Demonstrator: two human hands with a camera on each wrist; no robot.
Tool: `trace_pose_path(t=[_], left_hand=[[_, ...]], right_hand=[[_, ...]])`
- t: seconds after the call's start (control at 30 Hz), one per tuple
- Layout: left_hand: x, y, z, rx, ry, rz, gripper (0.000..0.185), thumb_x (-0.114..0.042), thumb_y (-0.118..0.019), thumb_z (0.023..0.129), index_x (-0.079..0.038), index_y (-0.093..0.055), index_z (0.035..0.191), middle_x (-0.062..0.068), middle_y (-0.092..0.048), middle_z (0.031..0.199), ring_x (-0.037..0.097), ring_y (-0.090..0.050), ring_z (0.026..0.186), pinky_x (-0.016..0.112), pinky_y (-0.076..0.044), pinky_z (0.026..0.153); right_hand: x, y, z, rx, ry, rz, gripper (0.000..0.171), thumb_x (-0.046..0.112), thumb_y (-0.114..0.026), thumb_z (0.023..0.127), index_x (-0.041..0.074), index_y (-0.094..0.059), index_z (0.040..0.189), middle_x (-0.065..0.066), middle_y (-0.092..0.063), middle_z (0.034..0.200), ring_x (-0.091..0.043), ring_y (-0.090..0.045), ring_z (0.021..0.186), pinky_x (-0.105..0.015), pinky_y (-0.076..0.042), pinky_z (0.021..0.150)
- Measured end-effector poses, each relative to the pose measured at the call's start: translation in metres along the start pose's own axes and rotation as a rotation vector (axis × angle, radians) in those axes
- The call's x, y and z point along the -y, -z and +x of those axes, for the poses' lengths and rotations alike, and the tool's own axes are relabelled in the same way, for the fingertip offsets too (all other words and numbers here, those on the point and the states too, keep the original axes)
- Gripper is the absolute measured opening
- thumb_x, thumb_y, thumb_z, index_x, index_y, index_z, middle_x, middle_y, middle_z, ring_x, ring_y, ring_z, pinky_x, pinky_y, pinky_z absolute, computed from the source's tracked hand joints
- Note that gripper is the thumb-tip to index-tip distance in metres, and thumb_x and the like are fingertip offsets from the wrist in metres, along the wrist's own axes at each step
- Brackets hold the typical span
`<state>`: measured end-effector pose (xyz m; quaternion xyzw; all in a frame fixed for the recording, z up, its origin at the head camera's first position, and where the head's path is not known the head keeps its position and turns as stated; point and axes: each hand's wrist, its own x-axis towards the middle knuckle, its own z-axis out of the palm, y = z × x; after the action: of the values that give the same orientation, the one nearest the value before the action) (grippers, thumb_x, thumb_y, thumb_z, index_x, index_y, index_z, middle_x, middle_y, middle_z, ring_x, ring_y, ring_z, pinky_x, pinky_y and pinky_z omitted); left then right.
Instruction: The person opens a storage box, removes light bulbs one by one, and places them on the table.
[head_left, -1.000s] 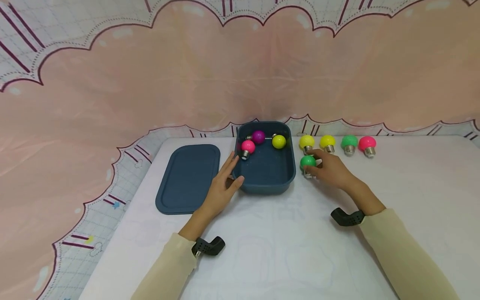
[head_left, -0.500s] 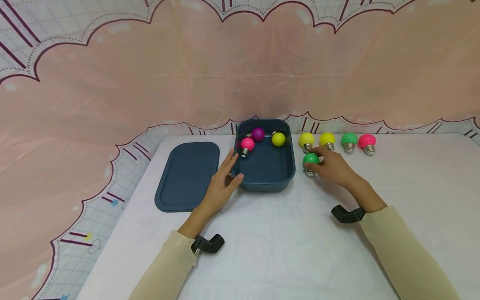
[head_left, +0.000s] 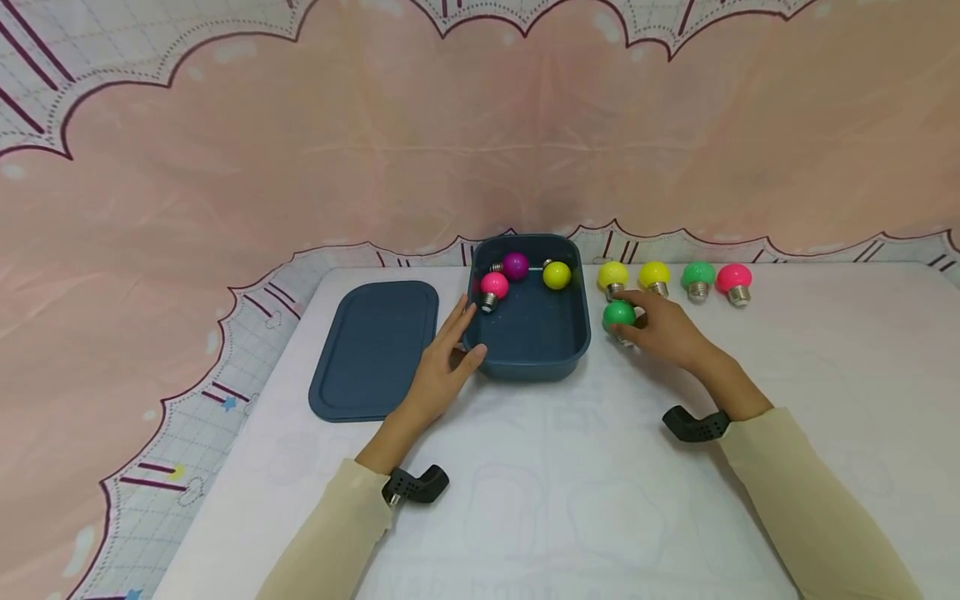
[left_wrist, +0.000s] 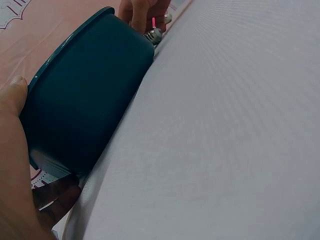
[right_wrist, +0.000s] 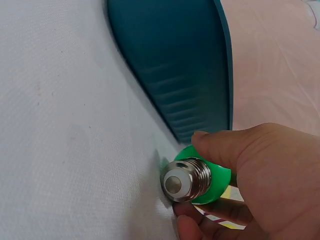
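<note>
Here, the right hand [head_left: 663,333] pinches a green bulb [head_left: 618,313] between the thumb and fingers [right_wrist: 217,145]. The bulb sits just beside the right wall of the blue box [head_left: 581,337], near the white table [head_left: 570,500]. From the right wrist view, its shiny metal screw end [right_wrist: 182,182] points away from the hand, toward the camera, just above the cloth. I cannot tell if it touches the table.

The left hand [head_left: 442,371] rests against the left side of the box. Its fingers are straight and lie flat on the box wall, and the thumb [left_wrist: 15,92] touches the near corner by the rim. It does not curl round anything.

Inside the box lie three bulbs at the far end: a pink bulb [head_left: 494,285], a purple bulb [head_left: 515,266] and a yellow bulb [head_left: 557,274]. The pink one and the purple one are close together. The yellow one is a little apart, to the right.

A flat blue lid [head_left: 372,348] lies on the table to the left of the box, just past the left hand.

Behind the right hand, four more bulbs stand in a row on the table: a yellow one [head_left: 612,275], another yellow one [head_left: 654,275], a light green one [head_left: 698,275] and a pink one [head_left: 733,278]. Their round tops are up.

A pink cloth with a wavy edge [head_left: 450,150] hangs behind the table.
</note>
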<state>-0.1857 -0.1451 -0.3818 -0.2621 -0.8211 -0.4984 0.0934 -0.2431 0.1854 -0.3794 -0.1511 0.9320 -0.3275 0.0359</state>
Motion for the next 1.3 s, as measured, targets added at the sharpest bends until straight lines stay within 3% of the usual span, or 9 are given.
trace_pose_path(t=[0.17,0.4,0.67,0.97,1.3], left_hand=[[-0.0016,0.0006,0.0007,0.000,0.001,-0.002,0.057,0.001,-0.055,0.094,0.006,-0.032,0.146,0.022,-0.021,0.154,0.032,-0.053,0.080,0.042,-0.047,0.073],[-0.0028,0.0017,0.0014,-0.001,0.000,0.005,0.056,0.001,-0.055,0.094,0.006,-0.032,0.145,0.022,-0.020,0.154,0.032,-0.054,0.081,0.043,-0.048,0.074],[-0.0001,0.0009,0.0017,-0.003,-0.013,0.006,0.057,0.003,-0.055,0.094,0.006,-0.031,0.146,0.022,-0.020,0.154,0.030,-0.055,0.077,0.038,-0.047,0.071],[-0.0002,0.0004,-0.0001,0.003,-0.002,0.000,0.057,0.001,-0.054,0.095,0.005,-0.031,0.146,0.022,-0.019,0.155,0.031,-0.055,0.078,0.039,-0.047,0.072],[-0.0016,0.0003,0.0000,0.004,-0.004,-0.004,0.057,0.002,-0.055,0.094,0.006,-0.031,0.146,0.023,-0.019,0.154,0.031,-0.054,0.078,0.038,-0.047,0.072]], right_hand=[[0.0002,0.0007,0.0002,0.001,-0.014,-0.011,0.057,0.022,-0.065,0.092,0.001,-0.044,0.141,-0.026,-0.048,0.132,-0.042,-0.052,0.106,-0.052,-0.046,0.089],[0.0008,0.0016,0.0008,-0.017,0.005,-0.054,0.057,0.024,-0.065,0.092,0.001,-0.045,0.141,-0.025,-0.052,0.122,-0.035,-0.051,0.092,-0.045,-0.047,0.079],[0.0006,0.0017,0.0010,-0.025,-0.009,-0.084,0.058,0.021,-0.065,0.092,-0.002,-0.043,0.140,-0.028,-0.049,0.128,-0.039,-0.049,0.102,-0.052,-0.045,0.088],[0.0007,0.0034,-0.0012,-0.038,-0.046,-0.055,0.063,0.019,-0.067,0.090,-0.010,-0.037,0.137,-0.031,-0.048,0.126,-0.044,-0.051,0.106,-0.053,-0.046,0.089],[0.0020,0.0063,-0.0037,-0.046,-0.046,-0.076,0.061,0.021,-0.066,0.090,-0.011,-0.040,0.135,-0.032,-0.049,0.124,-0.043,-0.053,0.102,-0.052,-0.047,0.086]])
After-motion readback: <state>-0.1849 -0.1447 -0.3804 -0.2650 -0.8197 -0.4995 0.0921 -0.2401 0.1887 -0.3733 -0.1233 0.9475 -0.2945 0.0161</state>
